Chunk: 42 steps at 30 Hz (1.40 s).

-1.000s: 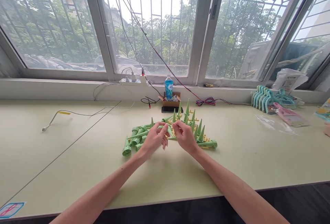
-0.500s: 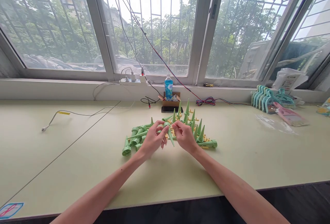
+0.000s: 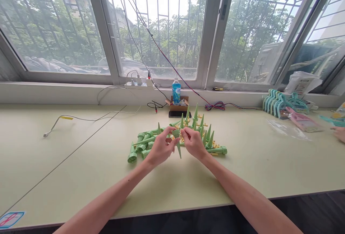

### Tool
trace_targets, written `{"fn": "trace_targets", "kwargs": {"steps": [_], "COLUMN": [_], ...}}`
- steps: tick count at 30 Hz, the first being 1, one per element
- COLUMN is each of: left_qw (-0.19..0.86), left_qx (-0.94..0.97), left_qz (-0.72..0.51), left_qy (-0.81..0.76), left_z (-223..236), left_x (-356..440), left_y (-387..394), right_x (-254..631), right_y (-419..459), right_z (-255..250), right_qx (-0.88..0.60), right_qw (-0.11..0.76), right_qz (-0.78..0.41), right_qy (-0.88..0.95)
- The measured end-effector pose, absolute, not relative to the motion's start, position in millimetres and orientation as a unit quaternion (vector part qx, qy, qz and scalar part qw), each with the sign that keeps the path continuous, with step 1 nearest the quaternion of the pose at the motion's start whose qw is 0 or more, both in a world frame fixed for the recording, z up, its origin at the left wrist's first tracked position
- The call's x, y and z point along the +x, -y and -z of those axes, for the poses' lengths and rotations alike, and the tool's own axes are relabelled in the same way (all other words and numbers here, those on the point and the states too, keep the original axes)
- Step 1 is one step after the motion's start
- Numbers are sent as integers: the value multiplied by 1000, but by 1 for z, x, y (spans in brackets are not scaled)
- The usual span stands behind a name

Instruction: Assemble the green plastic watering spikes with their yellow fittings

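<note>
My left hand [image 3: 163, 143] is closed around the collar of a green plastic plant-watering spike [image 3: 178, 149], whose pointed tip hangs downward. Against the right side of that collar, my right hand [image 3: 192, 141] has its thumb and fingers pinched together; whatever is between them is hidden. To the left lies a heap of green spikes [image 3: 145, 141] on their sides. Behind and right of my hands, several more spikes [image 3: 196, 115] point upward among small yellow valve pieces [image 3: 215, 145].
A blue bottle [image 3: 176, 92] stands in a small cardboard box behind a dark phone [image 3: 178, 114]. Coiled cables [image 3: 215, 106] lie along the wall. At right are small hangers [image 3: 275, 102], a pink plastic item [image 3: 303, 120] and another person's hand [image 3: 339, 133].
The held spike has turned, its tip now pointing more steeply down, and my left fingers have shifted on it. At the far right edge, another person's hand and a teal item have appeared.
</note>
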<state>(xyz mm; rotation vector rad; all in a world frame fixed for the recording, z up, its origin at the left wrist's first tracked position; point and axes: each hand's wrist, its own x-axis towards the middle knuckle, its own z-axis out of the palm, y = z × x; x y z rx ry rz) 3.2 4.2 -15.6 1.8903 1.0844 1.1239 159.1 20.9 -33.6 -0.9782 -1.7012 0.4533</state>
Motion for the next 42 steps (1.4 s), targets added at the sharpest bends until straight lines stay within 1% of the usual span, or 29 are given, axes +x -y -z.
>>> {"fn": "trace_targets", "kwargs": {"steps": [5,10,13,20,24,29,35,42], "left_qw": [276,266,301,392,483,556,585,598], "left_qx": [752,746,726,631,610,591,578,574], "left_qz": [-428,-438,-449,-535,-493,-439,-394,-396], "left_qy": [-419,-426,-425,-402,-390,-386,-409,-395], "left_z": [15,15,12,3,2,5,8,6], "left_x": [5,7,8,6,7,7,3,2], "left_y": [-3,-2,0,-2,-3,-5,-7,-6], "right_x": [159,158,158,158,159,159,159,161], "right_y": [-21,-20,-19,-18,-16,-15,-13,-14], "right_z": [33,33,31,30,30,31,30,30], "right_qx": [-418,-421,-421,-422,-421,-404,-369,-354], "right_qw": [528,527,533,554,558,561,548,547], "right_qz": [-188,-192,-194,-180,-181,-189,-209,-236], "right_qy": [715,713,707,695,692,697,721,721]}}
